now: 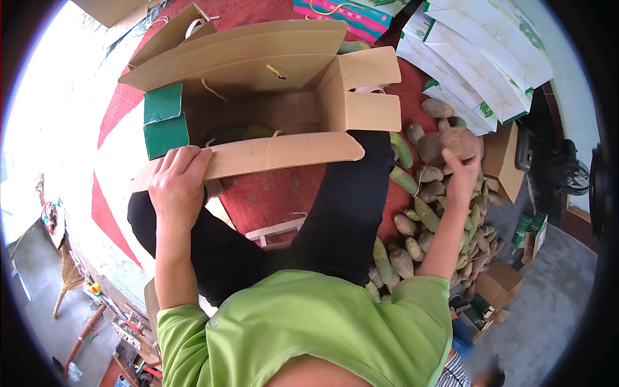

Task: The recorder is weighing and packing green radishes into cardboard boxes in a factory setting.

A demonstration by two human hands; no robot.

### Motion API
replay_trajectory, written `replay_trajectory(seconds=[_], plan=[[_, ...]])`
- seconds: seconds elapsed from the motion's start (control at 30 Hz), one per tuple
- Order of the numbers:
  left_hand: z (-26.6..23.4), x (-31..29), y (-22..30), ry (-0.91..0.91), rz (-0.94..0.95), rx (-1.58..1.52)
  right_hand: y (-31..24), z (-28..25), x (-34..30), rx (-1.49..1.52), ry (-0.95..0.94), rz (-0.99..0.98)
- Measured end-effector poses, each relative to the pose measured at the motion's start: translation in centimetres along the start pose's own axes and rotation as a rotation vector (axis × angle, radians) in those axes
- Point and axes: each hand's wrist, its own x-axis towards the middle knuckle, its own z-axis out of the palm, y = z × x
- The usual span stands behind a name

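An open cardboard box (277, 106) with yellow cord handles stands in front of my knees, its flaps folded outward. My left hand (177, 179) is closed over the near flap (284, 155) at its left end, beside a green side flap (166, 121). In the bottom of the box lies a long dark green vegetable (240, 133), partly hidden by the near flap. Out to the right, my right hand (461, 175) grips a large, roundish brown root vegetable (460, 143) over the heap, its far fingers hidden. Brown roots and long green radishes (403, 149) lie in the heap.
White and green cartons (474, 58) stand at the far right, with a pink and teal box (348, 18) at the back. A small stool (277, 232) sits between my legs. Another person (467, 367) is at lower right, near an open brown carton (498, 284).
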Motion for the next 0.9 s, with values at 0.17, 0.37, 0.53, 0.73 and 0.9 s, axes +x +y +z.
replay_trajectory(seconds=[0.17, 0.37, 0.53, 0.73, 0.9], plan=[[-0.3, 0.0, -0.2, -0.020, -0.012, -0.022, -13.6, 7.0, -0.3, 0.108, -0.303, -0.260], [-0.4, -0.3, -0.6, -0.051, -0.008, -0.052, -19.1, 20.9, -1.9, -0.226, -0.845, -0.449], [-0.6, -0.1, -0.6, -0.086, 0.011, -0.084, -13.8, 30.4, -2.0, -0.632, -1.208, -0.595], [-0.4, -0.4, -0.8, -0.122, -0.022, -0.067, -9.3, 36.5, -2.8, -1.205, -1.363, -0.586], [-0.3, -0.5, -0.5, -0.142, -0.033, -0.052, -7.8, 36.6, -3.1, -1.434, -1.475, -0.356]])
